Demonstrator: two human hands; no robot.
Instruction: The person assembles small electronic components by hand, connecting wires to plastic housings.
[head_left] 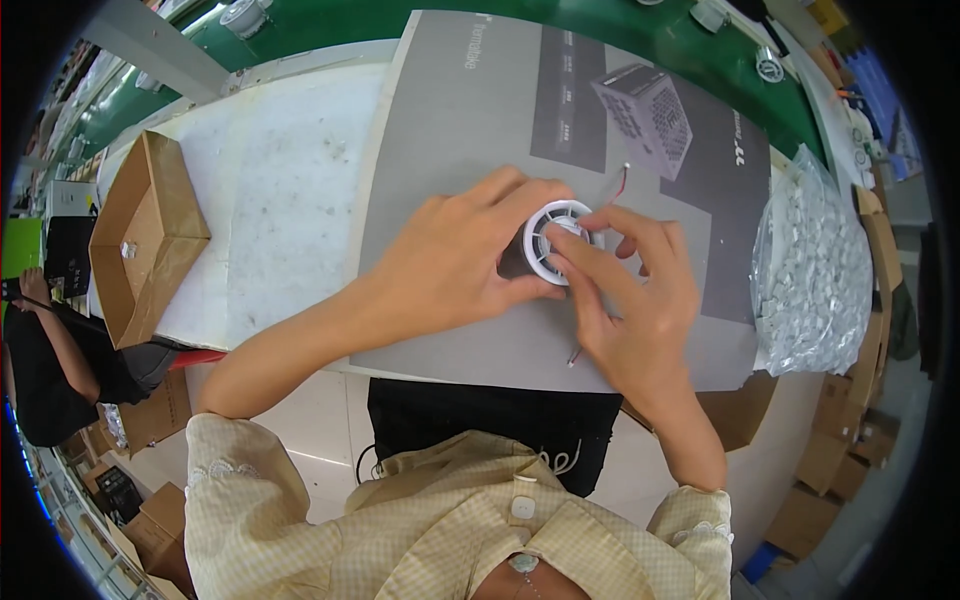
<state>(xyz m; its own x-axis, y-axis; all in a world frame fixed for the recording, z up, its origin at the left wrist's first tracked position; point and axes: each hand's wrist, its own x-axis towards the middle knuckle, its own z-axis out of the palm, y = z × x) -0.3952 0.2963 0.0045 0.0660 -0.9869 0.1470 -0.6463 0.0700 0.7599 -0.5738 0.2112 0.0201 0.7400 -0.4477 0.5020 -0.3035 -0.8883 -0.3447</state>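
My left hand (490,240) is wrapped around a dark, cylindrical housing (515,258) above the table. Its open end, turned toward me, has a white round rim (533,262) with thin spokes inside. The fingertips of my right hand (630,290) close over that end, on the spokes and the white centre; whether a small part is pinched there I cannot make out. A thin red-and-white wire (624,182) with a small white connector sticks out behind my right hand. Another short wire end (573,356) shows below it. Much of the housing is hidden by my fingers.
A large grey printed cardboard sheet (450,140) lies under my hands on the white table (290,150). To the left stands an open cardboard tray (170,240); on the right, a clear bag of small white parts (810,270). Another person (60,360) is at far left.
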